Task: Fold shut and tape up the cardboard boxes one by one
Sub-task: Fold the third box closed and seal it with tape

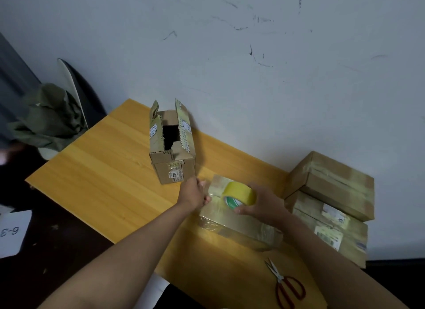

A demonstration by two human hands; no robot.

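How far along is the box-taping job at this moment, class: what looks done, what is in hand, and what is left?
Done: two closed boxes stacked by the wall look taped. In hand: the flat box in front has its flaps shut; the right hand holds the yellow tape roll on it, and the left hand rests at its far end. Left: the upright box behind stands open. The scissors lie unused.

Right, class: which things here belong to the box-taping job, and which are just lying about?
Belongs to the job:
tape roll in the right hand
flat box under the left hand
open box
two stacked boxes
scissors

Lying about:
green cloth
paper marked 6-3
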